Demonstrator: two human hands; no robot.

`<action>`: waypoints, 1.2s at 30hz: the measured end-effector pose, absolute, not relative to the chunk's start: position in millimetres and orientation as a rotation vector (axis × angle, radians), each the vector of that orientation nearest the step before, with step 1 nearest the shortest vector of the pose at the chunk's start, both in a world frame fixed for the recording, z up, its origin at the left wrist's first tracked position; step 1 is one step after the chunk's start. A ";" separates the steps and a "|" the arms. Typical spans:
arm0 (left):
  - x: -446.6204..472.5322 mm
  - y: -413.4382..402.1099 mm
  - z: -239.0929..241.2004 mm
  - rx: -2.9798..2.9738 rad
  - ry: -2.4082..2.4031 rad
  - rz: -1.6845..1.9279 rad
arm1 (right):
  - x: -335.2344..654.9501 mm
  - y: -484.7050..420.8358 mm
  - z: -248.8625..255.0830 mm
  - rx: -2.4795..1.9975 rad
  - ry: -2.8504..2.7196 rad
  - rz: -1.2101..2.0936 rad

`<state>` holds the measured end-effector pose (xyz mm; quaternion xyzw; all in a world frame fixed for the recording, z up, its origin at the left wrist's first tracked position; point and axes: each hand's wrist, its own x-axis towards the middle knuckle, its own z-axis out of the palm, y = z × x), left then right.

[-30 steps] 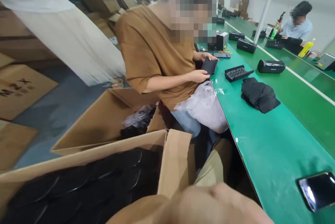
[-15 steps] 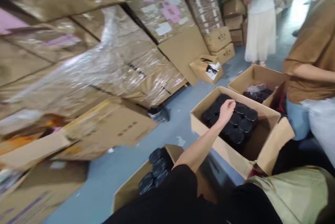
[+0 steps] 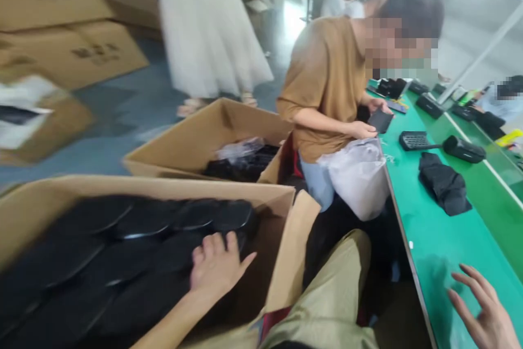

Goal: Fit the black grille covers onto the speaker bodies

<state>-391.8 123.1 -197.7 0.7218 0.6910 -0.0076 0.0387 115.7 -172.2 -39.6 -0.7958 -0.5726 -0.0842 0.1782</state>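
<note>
My left hand (image 3: 216,263) is over the cardboard box (image 3: 281,262) in front of me, palm down with its fingers spread. Beneath it, rounded glossy black items (image 3: 143,221) stand packed side by side in rows; whether the fingertips touch one is unclear. At the lower right, my right hand (image 3: 484,308) hovers low over the green tabletop (image 3: 433,234), fingers apart and nothing in them. A crumpled black piece (image 3: 443,183) lies on the table beyond that hand.
A second open box (image 3: 180,142) holds black items and clear plastic. A co-worker (image 3: 327,77) in a brown top handles a dark flat piece (image 3: 379,120) beside a white bag (image 3: 359,180). Black oblong devices (image 3: 463,148) stand along the table. Another person in a pale skirt (image 3: 208,38) stands behind.
My view has swung right, bringing the green table and my right hand into sight. The left hand, earlier with curled fingers over the same box, now has them spread near its right end.
</note>
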 end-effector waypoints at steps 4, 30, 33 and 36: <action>-399.2 132.6 -215.6 2.450 2.112 0.007 | 108.5 -149.8 -29.6 -2.236 -1.534 -0.218; -387.6 134.9 -188.4 1.913 2.208 -0.141 | 156.7 -65.9 -31.9 -1.985 -1.576 -0.048; -412.7 138.0 -160.1 1.851 2.161 0.123 | 155.6 -88.5 -24.9 -2.021 -1.465 -0.066; -432.6 135.1 -101.0 1.932 2.026 0.467 | 140.6 -115.7 -17.4 -2.045 -1.313 0.065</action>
